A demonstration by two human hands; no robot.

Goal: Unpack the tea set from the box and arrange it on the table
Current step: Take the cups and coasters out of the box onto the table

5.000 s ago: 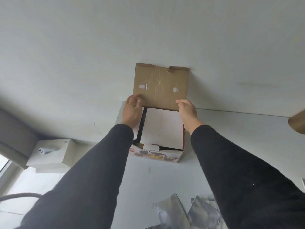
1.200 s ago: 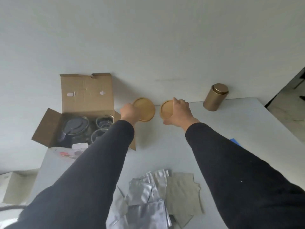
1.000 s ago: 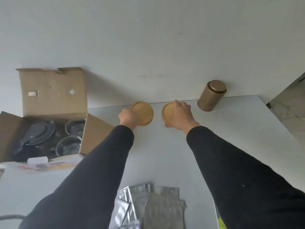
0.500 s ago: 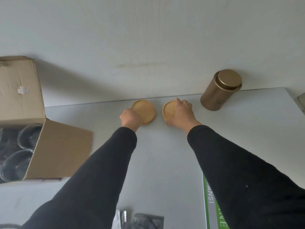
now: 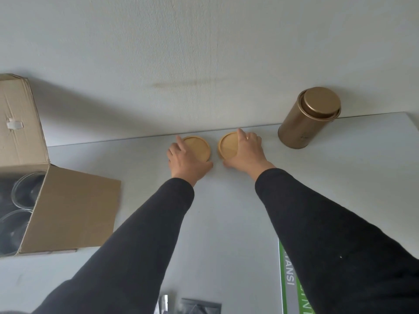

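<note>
Head view — looking down close over the table point(image 5: 226, 211) toward the wall.

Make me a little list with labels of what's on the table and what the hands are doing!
left hand: rests on the left coaster, fingers spread
right hand: rests on the right coaster, fingers spread
coasters: two round wooden ones, flat on the table near the wall, side by side, apart
gold tin: upright, lid on, right of the coasters
cardboard box: open, on the left, glass cups still inside
green-edged sheet: near edge, right side
</note>
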